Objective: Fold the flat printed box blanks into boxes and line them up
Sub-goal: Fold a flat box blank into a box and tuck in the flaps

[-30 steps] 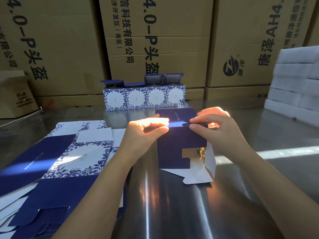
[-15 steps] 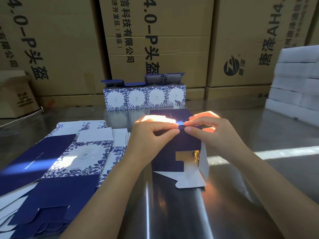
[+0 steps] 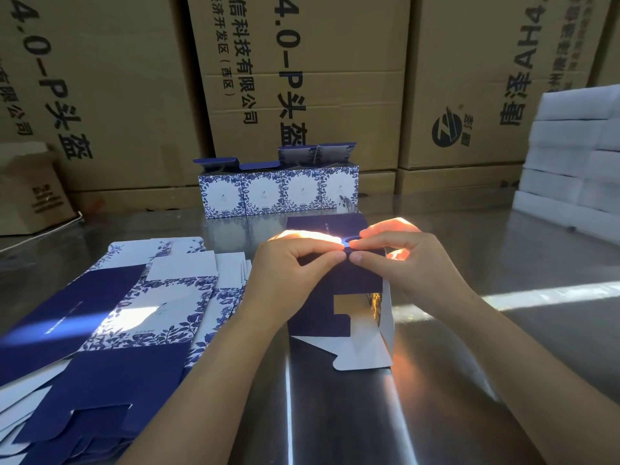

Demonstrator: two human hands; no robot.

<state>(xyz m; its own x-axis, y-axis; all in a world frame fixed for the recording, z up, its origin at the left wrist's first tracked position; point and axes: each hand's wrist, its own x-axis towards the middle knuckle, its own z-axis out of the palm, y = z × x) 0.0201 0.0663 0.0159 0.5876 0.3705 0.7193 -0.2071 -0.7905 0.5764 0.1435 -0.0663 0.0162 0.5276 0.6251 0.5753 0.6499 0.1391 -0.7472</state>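
Note:
A dark blue, partly folded box (image 3: pixel 335 290) stands on the shiny metal table (image 3: pixel 469 330) in front of me, its white bottom flaps (image 3: pixel 362 354) still splayed toward me. My left hand (image 3: pixel 292 273) and my right hand (image 3: pixel 402 260) meet at its top edge, each pinching the blue flap there with thumb and fingers. A row of several folded blue-and-white floral boxes (image 3: pixel 278 191) stands behind, lids up. A stack of flat printed blanks (image 3: pixel 110 327) lies at the left.
Large brown cartons (image 3: pixel 302 78) wall off the back of the table. A pile of white foam blocks (image 3: pixel 577 156) stands at the right. A small carton (image 3: pixel 30 193) sits at the far left. Sunlight streaks the table at right.
The box has shifted slightly left and nearer me while standing up more. Both hands have closed in together on its top flap.

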